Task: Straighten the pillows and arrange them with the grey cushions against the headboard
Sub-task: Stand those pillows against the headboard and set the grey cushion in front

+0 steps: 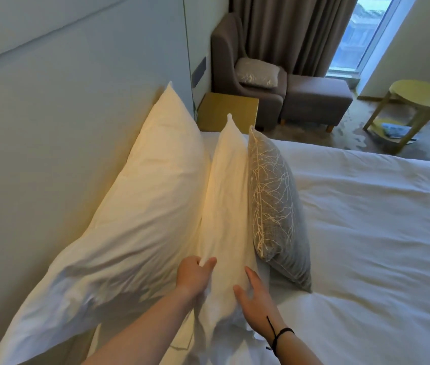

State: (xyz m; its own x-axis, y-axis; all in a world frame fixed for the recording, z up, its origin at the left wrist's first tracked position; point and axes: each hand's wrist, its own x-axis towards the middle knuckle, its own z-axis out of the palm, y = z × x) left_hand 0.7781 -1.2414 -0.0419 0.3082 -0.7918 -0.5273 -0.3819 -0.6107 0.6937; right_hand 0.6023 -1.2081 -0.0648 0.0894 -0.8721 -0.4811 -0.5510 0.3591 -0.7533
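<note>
Two white pillows stand on edge along the headboard (50, 127): the large pillow (129, 212) leans against the padded panel, and the smaller pillow (225, 206) stands just in front of it, touching it along its length. A grey cushion (274, 204) with a pale branch pattern leans against the front face of the smaller pillow, its lower edge resting on the white bedsheet (366, 233). Left hand (195, 272) — fingers curled, pinching a fold of fabric at the near top edge of the smaller pillow, thumb visible against the cloth. Right hand (254, 301) — fingers extended and slightly spread, pressed flat against the near right side of the same pillow, grasping nothing (a dark cord bracelet (278, 335) sits on that wrist). The grey cushion is near the right hand's fingertips; whether they touch cannot be told. Beyond the bed: a yellow bedside cabinet (228, 111) beside the headboard, a grey armchair (235, 61) holding a second grey cushion (257, 72), a matching footstool (316, 98) touching the chair, a round yellow side table (424, 97) on the carpet, brown curtains (287, 30) and a window (361, 30) behind.
</note>
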